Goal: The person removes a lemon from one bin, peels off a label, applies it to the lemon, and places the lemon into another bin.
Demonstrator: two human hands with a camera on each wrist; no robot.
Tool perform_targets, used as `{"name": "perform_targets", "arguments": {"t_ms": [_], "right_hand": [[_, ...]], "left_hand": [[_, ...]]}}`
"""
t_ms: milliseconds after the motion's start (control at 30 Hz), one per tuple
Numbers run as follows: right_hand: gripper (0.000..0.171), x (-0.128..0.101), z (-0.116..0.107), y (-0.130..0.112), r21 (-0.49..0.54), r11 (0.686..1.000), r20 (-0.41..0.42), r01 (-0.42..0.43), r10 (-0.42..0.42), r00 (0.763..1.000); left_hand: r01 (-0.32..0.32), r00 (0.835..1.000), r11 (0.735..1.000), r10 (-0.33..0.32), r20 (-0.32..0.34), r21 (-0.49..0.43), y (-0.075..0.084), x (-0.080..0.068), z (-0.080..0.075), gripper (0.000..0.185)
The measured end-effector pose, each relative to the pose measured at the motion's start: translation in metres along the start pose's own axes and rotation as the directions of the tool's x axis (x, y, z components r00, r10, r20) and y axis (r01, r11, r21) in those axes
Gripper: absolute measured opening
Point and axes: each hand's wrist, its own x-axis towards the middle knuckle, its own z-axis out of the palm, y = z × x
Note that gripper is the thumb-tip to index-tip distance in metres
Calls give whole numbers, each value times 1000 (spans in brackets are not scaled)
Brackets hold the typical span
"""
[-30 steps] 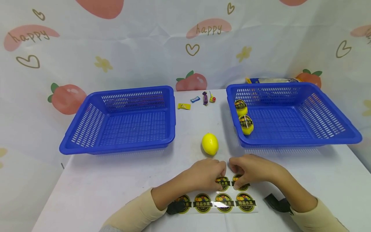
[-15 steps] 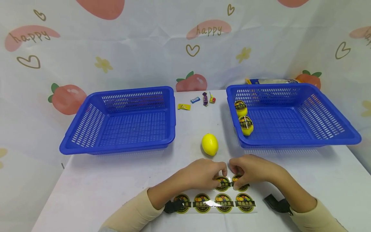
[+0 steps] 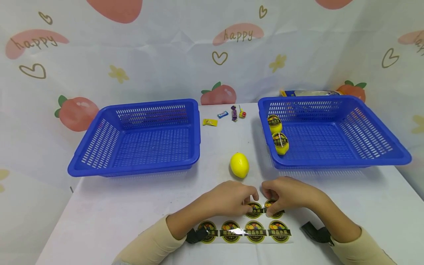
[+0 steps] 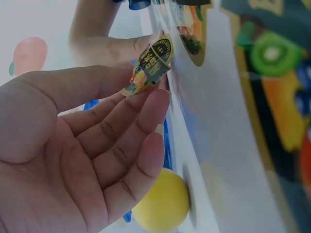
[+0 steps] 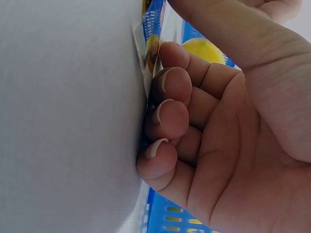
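A sheet of round fruit-label stickers (image 3: 255, 232) lies on the white table before the person. My left hand (image 3: 226, 200) is over its upper row; in the left wrist view, thumb and index finger pinch a sticker (image 4: 152, 64) whose edge curls up. My right hand (image 3: 293, 193) holds the sheet down beside it, thumb on an upper-row label, the other fingers bent. In the right wrist view those fingertips (image 5: 167, 119) rest at the table surface against the sheet's edge. A yellow lemon (image 3: 239, 165) lies just beyond both hands.
A blue basket (image 3: 132, 171) stands at the left. Another blue basket (image 3: 341, 162) at the right contains two lemons (image 3: 281, 144) with labels on them. Several small wrapped sweets (image 3: 234, 113) lie at the back, and a packet (image 3: 311, 93) shows behind the right basket.
The left hand has shifted slightly left, its index finger lifting away from the label. The right hand, lemon and baskets stay put.
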Motion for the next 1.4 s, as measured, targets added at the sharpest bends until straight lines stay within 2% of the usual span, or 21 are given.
{"name": "perform_targets", "arguments": {"t_ms": [300, 400, 567, 767, 933, 1033, 1167, 1267, 1400], "right_hand": [[41, 1, 0, 0, 2, 1000, 3, 7, -7, 1000], [40, 1, 0, -1, 5, 1000, 5, 15, -15, 1000], [39, 0, -2, -1, 8, 999, 10, 41, -41, 999], [38, -1, -4, 1, 34, 997, 21, 63, -64, 998], [34, 0, -5, 1, 30, 997, 4, 71, -71, 997], [30, 3, -6, -2, 20, 997, -25, 68, -68, 997], [27, 8, -9, -8, 22, 999, -101, 41, -38, 994], [36, 14, -11, -13, 46, 999, -161, -11, 18, 987], [67, 24, -13, -16, 97, 991, -169, -92, 108, 980]], "left_hand": [[-45, 999, 998, 44, -21, -34, -6, -2, -3, 10], [-55, 997, 996, 51, -63, -67, -11, -3, -6, 8], [-42, 990, 992, 24, -142, -122, -17, -7, -19, 12], [-9, 967, 989, -29, -254, -146, -24, -12, -35, 19], [18, 946, 984, -74, -316, -178, -33, -11, -38, 21], [30, 937, 978, -99, -336, -205, -37, -8, -38, 21], [58, 924, 969, -143, -355, -239, -42, -3, -38, 21], [78, 914, 963, -173, -366, -259, -44, 0, -39, 21], [90, 909, 953, -197, -367, -288, -48, 6, -41, 20]]}}
